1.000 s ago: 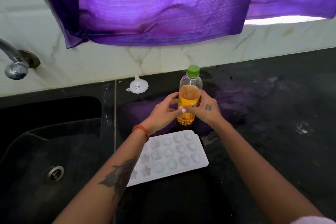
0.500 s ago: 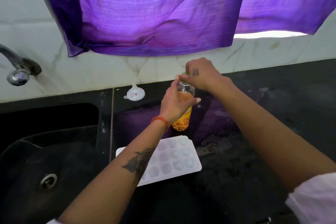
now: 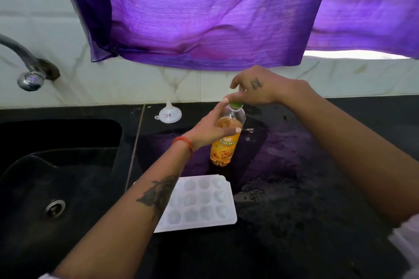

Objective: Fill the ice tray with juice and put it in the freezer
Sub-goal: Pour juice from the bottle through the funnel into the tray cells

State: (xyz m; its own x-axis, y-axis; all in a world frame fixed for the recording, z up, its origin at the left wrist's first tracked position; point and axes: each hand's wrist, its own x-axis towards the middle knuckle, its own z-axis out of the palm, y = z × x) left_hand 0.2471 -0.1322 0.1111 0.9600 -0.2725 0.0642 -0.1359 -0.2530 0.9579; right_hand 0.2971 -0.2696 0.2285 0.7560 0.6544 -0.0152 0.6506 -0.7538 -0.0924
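1. Tray [image 3: 199, 203]: white, cells look empty, flat on the black counter [image 3: 306, 188], just below the bottle and partly under the left forearm. No hand touches it.
2. Bottle [image 3: 226, 140]: upright on counter btwn tray and wall, orange juice inside, green cap [image 3: 236, 104] on top.
3. Left hand [image 3: 210, 129]: wrapped round the bottle's upper body, thumb across the front, gripping it. Orange band at wrist.
4. Right hand [image 3: 256, 88]: above the bottle, fingers curled down at the cap, thumb tip by its left edge; looks like pinching the cap, but contact is partly hidden.
5. Funnel [image 3: 169, 115]: small, white, upside down on counter near wall, left of bottle, apart from both hands.
6. Sink [image 3: 56, 188] on the left w/ drain; tap [image 3: 29, 75] above it.
7. Purple cloth [image 3: 204, 18] hangs over the white wall behind.
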